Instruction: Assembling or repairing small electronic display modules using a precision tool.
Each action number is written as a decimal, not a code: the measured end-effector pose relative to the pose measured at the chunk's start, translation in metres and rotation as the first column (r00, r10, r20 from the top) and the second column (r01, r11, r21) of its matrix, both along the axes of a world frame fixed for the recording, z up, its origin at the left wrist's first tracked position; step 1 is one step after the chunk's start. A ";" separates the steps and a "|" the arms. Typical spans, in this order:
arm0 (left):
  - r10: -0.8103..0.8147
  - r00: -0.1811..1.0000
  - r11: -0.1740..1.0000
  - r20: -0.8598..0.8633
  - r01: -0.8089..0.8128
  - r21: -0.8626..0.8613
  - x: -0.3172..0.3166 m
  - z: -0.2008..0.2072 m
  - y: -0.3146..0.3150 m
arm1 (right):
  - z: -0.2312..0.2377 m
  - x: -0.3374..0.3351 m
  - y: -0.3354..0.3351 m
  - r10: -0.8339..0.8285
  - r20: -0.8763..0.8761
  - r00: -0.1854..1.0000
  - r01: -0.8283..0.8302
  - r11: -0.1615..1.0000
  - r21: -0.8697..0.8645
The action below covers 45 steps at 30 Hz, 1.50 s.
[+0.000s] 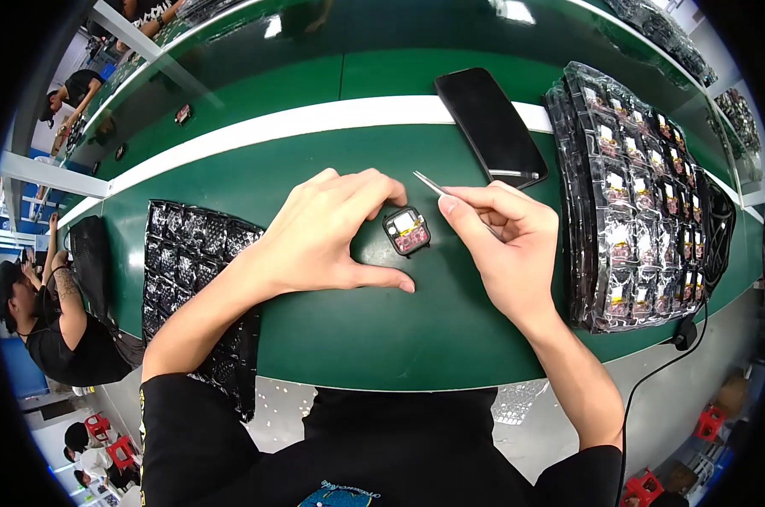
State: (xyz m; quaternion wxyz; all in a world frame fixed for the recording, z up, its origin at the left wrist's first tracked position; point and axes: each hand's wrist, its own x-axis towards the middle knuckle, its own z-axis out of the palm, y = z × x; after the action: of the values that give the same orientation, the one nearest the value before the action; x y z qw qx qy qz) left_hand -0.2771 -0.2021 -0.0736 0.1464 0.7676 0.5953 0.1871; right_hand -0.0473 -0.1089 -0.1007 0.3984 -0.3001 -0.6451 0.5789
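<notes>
On the green tabletop (pixel 332 346): black watch-shaped case (pixel 407 231), innards showing, between both hands.
Left hand (pixel 327 232): curved wide beside it, thumb and fingers apart.
Right hand (pixel 511 241): pinching metal tweezers (pixel 430 183).
Black shirt (pixel 391 460): blue chest print (pixel 336 496) with lettering.

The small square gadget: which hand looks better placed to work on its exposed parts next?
Probably the right hand: it holds tweezers, their tips near the gadget. The left hand holds no tool and curves around the gadget's left side.

Left hand (pixel 332 224) curved beside small black device (pixel 408 232), right hand (pixel 516 241) holding metal tweezers (pixel 430 182), green table (pixel 349 338)
</notes>
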 end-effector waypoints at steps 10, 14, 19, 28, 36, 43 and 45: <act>-0.108 0.975 0.989 0.193 0.086 0.120 -0.017 -0.023 0.003 | 0.007 0.004 -0.001 0.015 0.084 0.996 -0.016 1.000 0.011; -0.115 0.952 0.990 0.282 0.087 0.110 -0.019 -0.020 0.002 | 0.013 0.006 -0.001 0.043 0.065 0.997 -0.037 0.995 -0.090; -0.097 0.927 0.994 0.363 0.075 0.075 -0.026 -0.025 0.002 | 0.007 0.009 0.002 0.067 0.171 0.983 -0.079 0.995 0.064; -0.097 0.927 0.995 0.362 0.078 0.066 -0.027 -0.026 0.002 | 0.007 0.005 -0.001 0.070 0.380 0.922 -0.187 0.942 0.280; -0.091 0.932 0.996 0.350 0.079 0.048 -0.028 -0.025 0.003 | 0.004 0.001 0.000 0.045 0.376 0.926 -0.167 0.940 0.298; -0.077 0.934 0.997 0.348 0.072 0.027 -0.028 -0.023 0.003 | 0.003 -0.001 0.000 0.034 0.335 0.942 -0.164 0.915 0.370; -0.074 0.933 0.997 0.353 0.072 0.019 -0.028 -0.022 0.003 | 0.002 0.000 0.000 0.032 0.327 0.945 -0.159 0.916 0.367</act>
State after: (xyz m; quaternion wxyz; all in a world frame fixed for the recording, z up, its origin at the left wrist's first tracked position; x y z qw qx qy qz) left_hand -0.3048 -0.1986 -0.0955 0.2556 0.7435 0.5298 0.3180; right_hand -0.0471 -0.1093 -0.0990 0.3131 -0.2710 -0.8161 0.4032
